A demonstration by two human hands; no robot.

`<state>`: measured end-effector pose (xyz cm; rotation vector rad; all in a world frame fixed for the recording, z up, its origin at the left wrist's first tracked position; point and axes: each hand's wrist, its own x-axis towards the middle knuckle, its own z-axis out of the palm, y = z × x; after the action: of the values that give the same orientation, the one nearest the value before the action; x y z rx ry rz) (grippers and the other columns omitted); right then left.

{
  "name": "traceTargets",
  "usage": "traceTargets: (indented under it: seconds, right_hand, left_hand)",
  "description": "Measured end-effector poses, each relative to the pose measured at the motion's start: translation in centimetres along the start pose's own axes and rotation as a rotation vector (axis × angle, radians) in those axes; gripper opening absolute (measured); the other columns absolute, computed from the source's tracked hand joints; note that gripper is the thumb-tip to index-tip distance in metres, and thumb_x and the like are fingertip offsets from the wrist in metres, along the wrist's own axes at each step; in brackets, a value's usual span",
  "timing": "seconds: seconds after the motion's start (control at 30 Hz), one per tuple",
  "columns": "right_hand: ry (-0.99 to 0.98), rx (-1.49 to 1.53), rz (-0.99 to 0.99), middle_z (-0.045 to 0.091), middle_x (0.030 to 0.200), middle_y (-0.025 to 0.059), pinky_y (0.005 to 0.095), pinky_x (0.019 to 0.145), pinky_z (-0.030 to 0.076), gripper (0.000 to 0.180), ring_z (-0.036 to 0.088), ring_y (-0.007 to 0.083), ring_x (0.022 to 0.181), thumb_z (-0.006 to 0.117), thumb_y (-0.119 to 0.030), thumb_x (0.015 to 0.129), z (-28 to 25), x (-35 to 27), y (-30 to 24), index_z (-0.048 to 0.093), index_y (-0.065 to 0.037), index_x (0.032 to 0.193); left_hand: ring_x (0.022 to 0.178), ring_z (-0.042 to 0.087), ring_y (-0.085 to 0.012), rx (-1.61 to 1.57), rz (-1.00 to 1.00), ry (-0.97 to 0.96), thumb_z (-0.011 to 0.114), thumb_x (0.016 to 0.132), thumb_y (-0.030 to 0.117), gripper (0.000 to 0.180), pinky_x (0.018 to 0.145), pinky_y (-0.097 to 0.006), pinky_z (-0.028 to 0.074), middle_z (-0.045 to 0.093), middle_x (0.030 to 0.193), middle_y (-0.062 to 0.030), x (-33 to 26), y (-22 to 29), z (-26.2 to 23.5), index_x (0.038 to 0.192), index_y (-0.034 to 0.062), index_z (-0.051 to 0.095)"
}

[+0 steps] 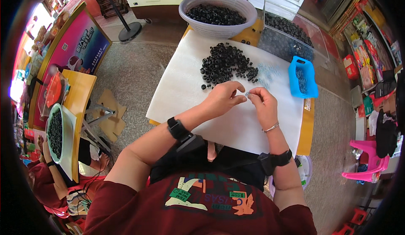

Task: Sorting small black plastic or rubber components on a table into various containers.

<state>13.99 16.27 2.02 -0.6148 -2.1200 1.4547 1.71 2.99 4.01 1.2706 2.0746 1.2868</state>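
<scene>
My left hand is over the white sheet, thumb and index finger curved with a gap between their tips; I see nothing held there. Close beside it, my right hand pinches a small clear bluish piece, too tiny to make out in full. Just beyond the hands lies a heap of small black round pieces with holes. To its right, clear bluish small pieces are scattered on the sheet. A bright blue plastic basket at the right holds more of them.
A white sheet covers the wooden table. At its far side stand a pale colander and a clear bin, both with black pieces. On the left, another person sits at a table with a basin. Pink stools stand right.
</scene>
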Motion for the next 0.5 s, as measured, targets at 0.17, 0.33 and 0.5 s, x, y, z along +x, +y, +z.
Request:
traceTargets:
  seconds: [0.17, 0.33, 0.5]
  right_hand:
    - [-0.027, 0.003, -0.01, 0.064, 0.074, 0.0022, 0.022, 0.06, 0.044, 0.011, 0.054, 0.0066, 0.065, 0.063, -0.01, 0.082, 0.0, 1.2, 1.4, 0.063, 0.0, 0.087]
    - [-0.019, -0.036, 0.004, 0.061, 0.07, 0.007, 0.027, 0.059, 0.045, 0.018, 0.056, 0.0143, 0.062, 0.058, -0.019, 0.087, 0.1, 1.2, 2.2, 0.061, -0.001, 0.086]
    - [0.004, -0.329, -0.248, 0.059, 0.072, 0.0138, 0.0399, 0.061, 0.043, 0.024, 0.056, 0.0331, 0.069, 0.054, -0.025, 0.091, 0.3, 1.5, 2.5, 0.057, -0.003, 0.081]
  left_hand:
    - [0.064, 0.054, -0.0228, 0.055, 0.19, 0.049, 0.066, 0.082, 0.013, 0.015, 0.059, -0.033, 0.044, 0.057, 0.076, -0.0119, 1.4, -2.1, 1.7, 0.092, 0.002, 0.064]
    - [0.071, 0.059, -0.0237, 0.046, 0.148, 0.097, 0.065, 0.083, 0.011, 0.013, 0.063, -0.032, 0.046, 0.061, 0.082, -0.0137, 1.6, -2.7, 2.7, 0.091, 0.0014, 0.064]
    - [0.069, 0.057, -0.0248, 0.023, 0.201, 0.161, 0.064, 0.083, 0.009, 0.011, 0.062, -0.032, 0.046, 0.058, 0.078, -0.012, 1.8, -2.9, 3.1, 0.09, 0.0013, 0.063]
